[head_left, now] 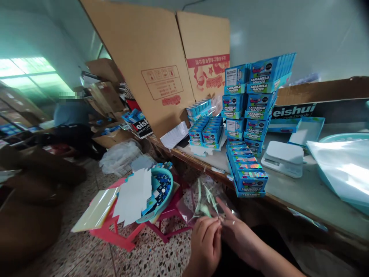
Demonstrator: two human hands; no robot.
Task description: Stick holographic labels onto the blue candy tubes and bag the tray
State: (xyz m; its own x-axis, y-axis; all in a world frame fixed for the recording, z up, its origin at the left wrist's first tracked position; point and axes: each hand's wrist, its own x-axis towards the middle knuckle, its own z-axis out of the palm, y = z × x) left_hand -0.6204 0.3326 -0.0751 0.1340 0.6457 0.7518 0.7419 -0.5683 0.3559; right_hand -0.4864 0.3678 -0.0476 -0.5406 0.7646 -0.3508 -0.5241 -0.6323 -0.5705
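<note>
Between my hands is a clear plastic bag (198,198), crumpled and see-through, held above the floor in front of the bench. My left hand (205,240) is closed, its fingers pinching the near edge of the bag. Right beside it, my right hand (240,234) grips the same edge, with its index finger stretched out along the plastic. Just beyond, a tray of blue candy boxes (248,171) lettered "Caramelo Macizo" sits at the bench edge. No contents can be made out in the bag.
Stacked blue boxes (259,98) and a white scale (284,157) stand on the bench (288,192). A blue basin (170,192) of small blue packets rests on stools at left, beside white card sheets (134,196). Large cardboard (144,46) leans behind. Another person (70,115) sits far left.
</note>
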